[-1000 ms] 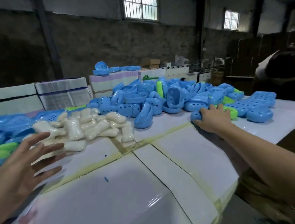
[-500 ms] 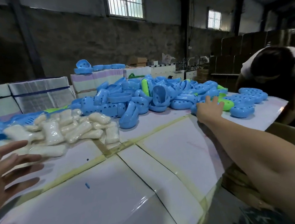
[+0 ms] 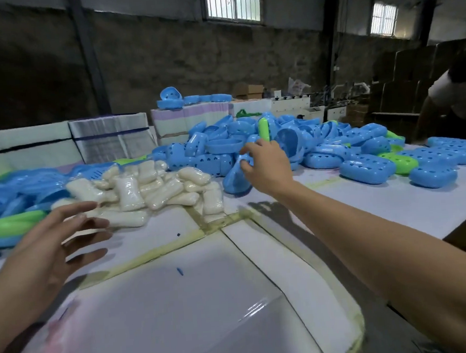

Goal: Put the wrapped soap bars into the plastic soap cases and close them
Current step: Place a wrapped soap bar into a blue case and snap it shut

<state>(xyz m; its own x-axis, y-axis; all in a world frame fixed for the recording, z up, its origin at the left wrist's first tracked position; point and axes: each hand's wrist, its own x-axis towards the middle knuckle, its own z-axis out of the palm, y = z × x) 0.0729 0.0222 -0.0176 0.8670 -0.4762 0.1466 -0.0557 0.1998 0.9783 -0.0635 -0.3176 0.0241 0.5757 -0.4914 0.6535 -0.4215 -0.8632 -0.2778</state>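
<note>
A pile of white wrapped soap bars [image 3: 143,187] lies on the table's left middle. Behind and to the right spreads a heap of blue soap cases [image 3: 287,141], some open, some closed, with a few green ones. My right hand [image 3: 266,168] reaches to an open blue soap case [image 3: 233,180] standing at the heap's near edge; thumb and forefinger curl round its upper half. My left hand [image 3: 50,246] hovers just in front of the soap pile, fingers spread, holding nothing.
Closed blue and green cases [image 3: 431,162] lie in rows at the right. More blue and green cases [image 3: 12,221] sit at the far left. Wrapped white stacks [image 3: 111,135] stand behind the table [image 3: 180,305]. Another person [image 3: 459,94] bends at the far right.
My right hand has moved left from the closed cases at the right to the open blue case by the soap pile. My left hand stays open near the soaps.
</note>
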